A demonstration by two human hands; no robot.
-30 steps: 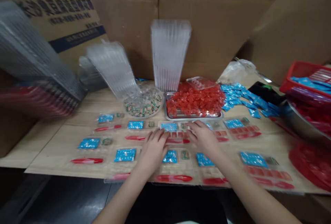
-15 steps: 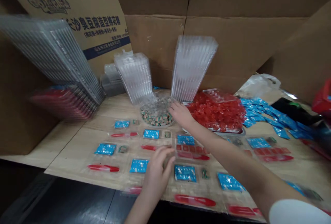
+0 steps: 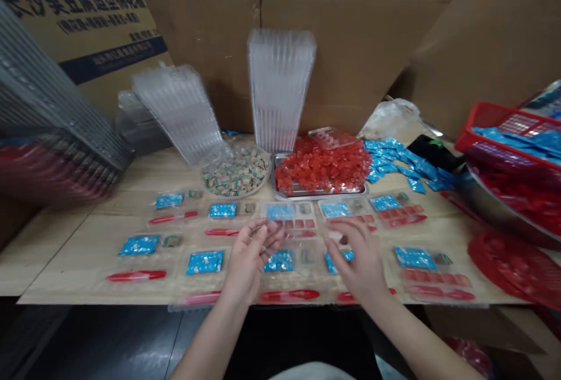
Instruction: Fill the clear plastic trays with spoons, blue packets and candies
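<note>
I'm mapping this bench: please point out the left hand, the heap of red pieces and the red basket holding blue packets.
Left hand (image 3: pixel 249 256): head view, middle of the hand.
Heap of red pieces (image 3: pixel 322 165): head view, its middle.
Red basket (image 3: pixel 468 128): head view, left wall.

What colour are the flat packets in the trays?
The packets are blue; best in the head view.

Left hand (image 3: pixel 249 252), right hand (image 3: pixel 363 260), blue sachets (image 3: pixel 205 262) in trays (image 3: pixel 289 281)

I take this for packing workshop: bench (image 3: pixel 65 263), cardboard (image 3: pixel 346 47) behind, filled trays (image 3: pixel 137 260) in rows, tray stack (image 3: pixel 281 90), piled sachets (image 3: pixel 385 155), printed carton (image 3: pixel 103 9).
</note>
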